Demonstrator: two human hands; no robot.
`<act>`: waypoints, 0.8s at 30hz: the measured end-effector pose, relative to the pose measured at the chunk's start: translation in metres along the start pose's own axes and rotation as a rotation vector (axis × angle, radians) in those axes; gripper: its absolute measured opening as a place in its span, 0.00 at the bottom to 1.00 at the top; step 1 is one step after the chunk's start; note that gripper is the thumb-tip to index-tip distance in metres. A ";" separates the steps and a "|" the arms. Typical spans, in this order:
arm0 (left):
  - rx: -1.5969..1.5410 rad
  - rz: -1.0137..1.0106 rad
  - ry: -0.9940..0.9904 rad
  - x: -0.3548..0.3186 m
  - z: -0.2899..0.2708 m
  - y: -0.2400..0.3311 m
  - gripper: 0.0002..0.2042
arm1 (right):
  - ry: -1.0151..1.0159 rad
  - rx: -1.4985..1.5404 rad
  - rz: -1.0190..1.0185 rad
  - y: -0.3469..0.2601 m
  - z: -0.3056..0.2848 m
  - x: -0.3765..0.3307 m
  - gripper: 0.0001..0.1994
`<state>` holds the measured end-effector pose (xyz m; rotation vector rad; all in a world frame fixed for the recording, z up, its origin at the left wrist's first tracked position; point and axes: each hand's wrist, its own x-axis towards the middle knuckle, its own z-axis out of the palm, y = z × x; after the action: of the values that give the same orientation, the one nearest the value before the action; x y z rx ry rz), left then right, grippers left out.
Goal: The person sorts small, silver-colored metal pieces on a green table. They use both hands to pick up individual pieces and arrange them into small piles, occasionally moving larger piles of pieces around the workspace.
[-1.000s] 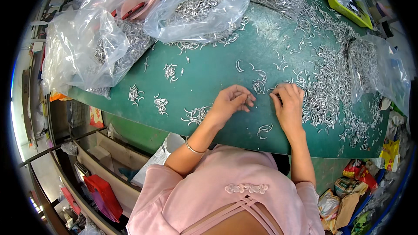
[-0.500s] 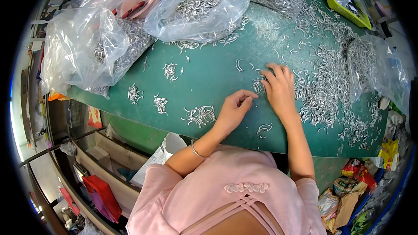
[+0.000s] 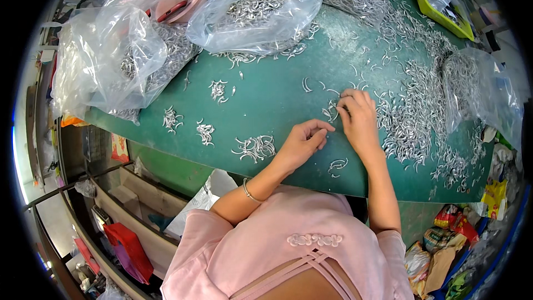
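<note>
Small silver crescent-shaped metal pieces lie scattered over a green table [image 3: 266,100]. My right hand [image 3: 360,119] bends its fingers down onto a little cluster of crescent pieces [image 3: 330,110], thumb and fingertips drawn in at a piece there; the contact is partly hidden by the fingers. Just left and nearer, my left hand [image 3: 304,141] rests loosely curled above the table, forefinger pointing toward the right hand, thumb apart, with nothing visible in it. A few loose pieces [image 3: 337,165] lie between my forearms. Further left sits a sorted pile [image 3: 254,148] of the same pieces.
A broad spread of pieces [image 3: 411,116] covers the right side. Clear plastic bags of pieces [image 3: 252,16] stand along the back, with a pink bowl [image 3: 186,0] among them. A yellow-green basket [image 3: 438,8] is at the far right. Smaller piles [image 3: 204,132] lie left.
My right hand's fingers have drawn together and pulled slightly nearer over the cluster. My left hand has shifted a little right and nearer, its thumb moving away from the forefinger.
</note>
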<state>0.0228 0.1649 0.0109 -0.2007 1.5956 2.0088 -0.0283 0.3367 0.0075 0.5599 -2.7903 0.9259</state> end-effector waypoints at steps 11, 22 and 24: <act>0.352 0.172 0.145 0.004 -0.007 -0.015 0.09 | -0.033 -0.216 -0.042 -0.003 -0.003 -0.005 0.07; 0.699 0.352 0.360 0.003 0.001 -0.008 0.11 | 0.051 -0.085 0.047 -0.006 -0.010 -0.004 0.09; 0.830 0.447 0.411 0.010 0.007 -0.006 0.11 | 0.040 -0.076 -0.017 -0.004 0.000 0.000 0.09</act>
<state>0.0189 0.1752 0.0036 0.0828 2.7923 1.4522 -0.0271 0.3336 0.0098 0.5473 -2.7673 0.8142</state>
